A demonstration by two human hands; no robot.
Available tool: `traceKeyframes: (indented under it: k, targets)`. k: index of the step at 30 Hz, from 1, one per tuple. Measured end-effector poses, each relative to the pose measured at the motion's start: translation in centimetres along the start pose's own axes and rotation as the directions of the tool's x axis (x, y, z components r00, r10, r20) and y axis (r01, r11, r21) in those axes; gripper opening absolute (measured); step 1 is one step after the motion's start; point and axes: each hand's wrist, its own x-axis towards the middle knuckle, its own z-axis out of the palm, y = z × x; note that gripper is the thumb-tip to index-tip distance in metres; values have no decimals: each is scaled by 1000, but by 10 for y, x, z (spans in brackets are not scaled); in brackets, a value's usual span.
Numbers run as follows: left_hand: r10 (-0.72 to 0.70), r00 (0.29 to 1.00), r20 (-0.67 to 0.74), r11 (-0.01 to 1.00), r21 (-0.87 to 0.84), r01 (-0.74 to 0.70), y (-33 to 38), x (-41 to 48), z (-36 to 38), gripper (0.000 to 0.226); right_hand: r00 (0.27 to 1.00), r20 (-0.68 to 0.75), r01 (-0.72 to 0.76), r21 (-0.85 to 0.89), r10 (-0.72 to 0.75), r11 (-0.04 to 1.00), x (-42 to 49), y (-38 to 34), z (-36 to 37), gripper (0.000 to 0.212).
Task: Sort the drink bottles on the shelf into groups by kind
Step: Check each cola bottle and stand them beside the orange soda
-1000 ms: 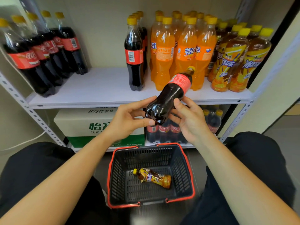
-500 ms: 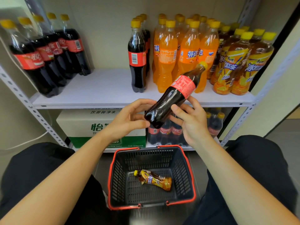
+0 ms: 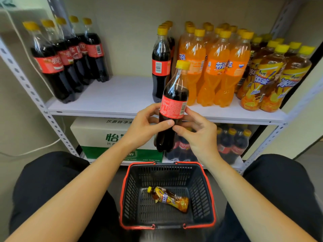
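Note:
A cola bottle (image 3: 172, 109) with a red label and yellow cap stands nearly upright in front of the shelf edge. My left hand (image 3: 146, 124) grips its middle from the left and my right hand (image 3: 197, 133) grips it from the right. On the white shelf (image 3: 122, 95) several cola bottles (image 3: 66, 56) stand at the left. A short row of cola bottles (image 3: 160, 67) stands mid-shelf beside the orange soda bottles (image 3: 216, 67). Iced tea bottles (image 3: 272, 79) fill the right end.
A black basket with a red rim (image 3: 167, 164) sits on the floor between my knees, with one iced tea bottle (image 3: 169, 198) lying in it. Below the shelf are a water carton (image 3: 104, 135) and more cola bottles (image 3: 232, 144). Grey shelf posts (image 3: 35, 95) flank both sides.
The cola bottle has swung from lying tilted with its cap to the right to nearly upright and risen slightly. Both hands shifted up to its middle.

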Motion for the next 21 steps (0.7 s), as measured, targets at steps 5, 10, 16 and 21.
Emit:
traceKeyframes:
  k: [5, 10, 16, 21]
  targets:
    - [16, 998, -57, 998, 61, -13, 1, -1, -29, 47, 992, 122, -27, 5, 26, 1000, 13, -2, 18, 64]
    - [22, 980, -198, 995, 100, -2, 4, 5, -59, 46, 983, 182, 18, -239, 27, 971, 58, -2, 37, 51]
    - [13, 946, -324, 995, 97, 19, 7, 34, -96, 56, 999, -37, -44, -439, 31, 897, 113, 27, 60, 79]
    - [27, 924, -381, 993, 113, 18, -9, 75, -121, 45, 996, -69, -86, -423, 62, 902, 136, 47, 74, 82]
